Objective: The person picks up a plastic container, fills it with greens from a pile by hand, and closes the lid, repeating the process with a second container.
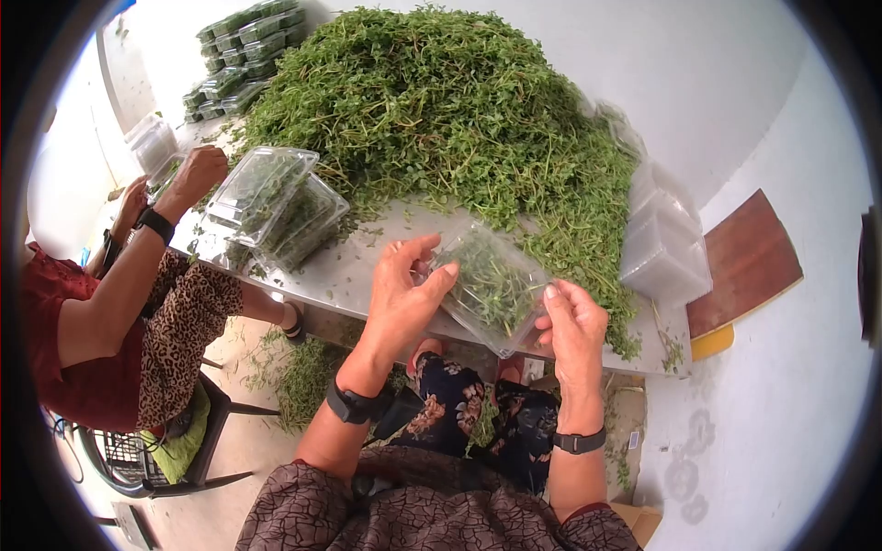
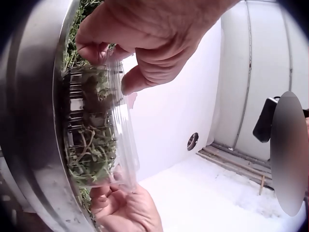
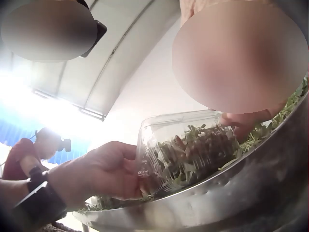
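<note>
A clear plastic clamshell box (image 1: 491, 286) filled with green leafy sprigs is at the table's front edge, its lid lying over the greens. My left hand (image 1: 404, 289) holds the box's left end, thumb at the lid's edge and fingers at the side. At the opposite end my right hand (image 1: 577, 332) pinches the corner between thumb and fingers. In the left wrist view the left hand (image 2: 145, 46) grips the rim from above, and the right hand (image 2: 126, 210) shows below. The right wrist view shows the greens through the box's wall (image 3: 188, 154).
A large heap of greens (image 1: 441, 110) covers much of the metal table (image 1: 367, 266). Filled boxes (image 1: 276, 202) stand at left, with stacked ones (image 1: 243, 55) behind. Nested clear boxes (image 1: 666, 239) stand at right. Another person (image 1: 101, 331) sits working at left.
</note>
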A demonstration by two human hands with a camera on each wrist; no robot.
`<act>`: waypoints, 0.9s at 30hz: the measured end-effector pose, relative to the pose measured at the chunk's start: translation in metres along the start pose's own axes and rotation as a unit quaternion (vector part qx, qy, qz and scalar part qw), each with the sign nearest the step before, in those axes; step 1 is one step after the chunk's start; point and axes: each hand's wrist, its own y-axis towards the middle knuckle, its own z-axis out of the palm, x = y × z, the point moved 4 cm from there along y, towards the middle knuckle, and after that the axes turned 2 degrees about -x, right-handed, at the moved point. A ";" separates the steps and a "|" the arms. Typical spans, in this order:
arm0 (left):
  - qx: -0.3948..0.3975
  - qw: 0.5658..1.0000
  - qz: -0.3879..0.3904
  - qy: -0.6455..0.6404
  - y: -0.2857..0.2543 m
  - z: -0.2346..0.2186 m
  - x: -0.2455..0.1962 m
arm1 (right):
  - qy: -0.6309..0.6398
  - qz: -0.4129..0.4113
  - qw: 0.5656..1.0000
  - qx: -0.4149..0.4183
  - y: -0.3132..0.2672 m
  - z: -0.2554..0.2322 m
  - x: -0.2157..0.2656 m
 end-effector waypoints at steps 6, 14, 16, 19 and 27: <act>0.090 0.971 -0.100 -0.196 -0.014 -0.004 0.000 | 0.076 -0.023 0.997 0.007 -0.001 -0.010 -0.003; 0.106 0.952 -0.074 -0.277 -0.028 -0.005 -0.009 | 0.076 -0.160 0.983 0.042 -0.017 -0.011 0.022; 0.091 0.941 -0.045 -0.322 -0.027 -0.004 -0.006 | 0.060 -0.186 0.980 0.035 -0.020 -0.011 0.024; 0.059 0.942 -0.016 -0.329 -0.030 -0.002 -0.012 | 0.019 -0.229 0.973 0.016 -0.027 -0.012 0.029; 0.019 0.952 0.036 -0.303 -0.034 0.000 -0.010 | -0.083 -0.334 0.938 -0.027 -0.039 -0.010 0.031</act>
